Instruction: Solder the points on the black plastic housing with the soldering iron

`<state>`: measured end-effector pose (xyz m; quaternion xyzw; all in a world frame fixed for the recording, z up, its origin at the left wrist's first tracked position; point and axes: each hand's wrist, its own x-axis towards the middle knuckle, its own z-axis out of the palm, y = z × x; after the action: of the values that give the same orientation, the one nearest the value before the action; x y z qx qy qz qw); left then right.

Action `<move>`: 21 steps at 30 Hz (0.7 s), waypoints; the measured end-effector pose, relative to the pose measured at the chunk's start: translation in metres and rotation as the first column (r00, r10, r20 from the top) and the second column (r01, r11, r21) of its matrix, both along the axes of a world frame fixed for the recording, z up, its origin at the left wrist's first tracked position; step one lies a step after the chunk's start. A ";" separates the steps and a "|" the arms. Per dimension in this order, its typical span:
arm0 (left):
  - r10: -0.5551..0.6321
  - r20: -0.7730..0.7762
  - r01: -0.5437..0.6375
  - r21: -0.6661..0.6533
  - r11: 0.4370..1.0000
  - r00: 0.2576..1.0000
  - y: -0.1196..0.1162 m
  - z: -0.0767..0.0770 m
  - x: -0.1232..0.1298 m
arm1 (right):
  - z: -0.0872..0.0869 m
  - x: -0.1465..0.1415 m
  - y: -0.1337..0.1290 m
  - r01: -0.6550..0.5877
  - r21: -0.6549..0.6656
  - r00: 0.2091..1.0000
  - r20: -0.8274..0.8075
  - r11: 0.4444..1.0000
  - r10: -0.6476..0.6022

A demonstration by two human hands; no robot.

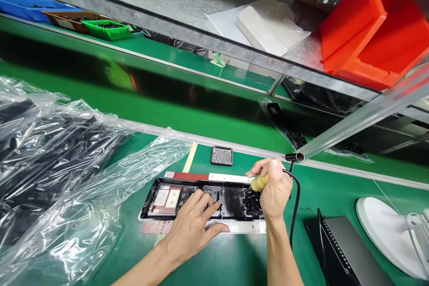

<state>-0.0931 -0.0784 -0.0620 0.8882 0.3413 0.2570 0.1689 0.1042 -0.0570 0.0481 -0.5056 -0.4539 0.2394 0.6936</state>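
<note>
Left hand steadies a black plastic housing while the right works a yellow corded screwdriver.

Clock directions are from the housing, which lies on the green table. The left hand rests across its middle, fingers spread and gripping nothing, thumb on a white fixture strip. At 3 o'clock, the right hand has its fingers wrapped around the screwdriver, tip angled into the housing. Two pale labels show at the housing's 9 o'clock end; their print is too small to read. A small black tray of silver pieces sits near 12 o'clock, clear plastic wrapping at 9, and a white round base well away at 3.
</note>
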 end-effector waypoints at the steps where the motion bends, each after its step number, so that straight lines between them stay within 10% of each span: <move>1: 0.001 0.006 -0.001 -0.009 1.000 1.000 0.000 0.002 -0.001 | 0.000 0.000 0.000 0.002 -0.002 1.000 0.026 1.000 -0.002; 12: 0.049 0.311 0.071 -0.361 0.930 0.949 0.031 0.087 0.043 | 0.003 -0.001 0.004 0.030 0.041 0.981 0.191 0.999 -0.038; 21: 0.039 0.587 0.290 -0.455 0.842 0.809 0.061 0.101 0.120 | 0.010 0.009 0.000 0.121 -0.016 0.928 0.358 0.993 -0.107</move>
<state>0.0268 -0.0177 0.0393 0.7092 0.2691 0.3972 0.5166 0.1137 -0.0568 0.0581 -0.5791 -0.5373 0.1118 0.6029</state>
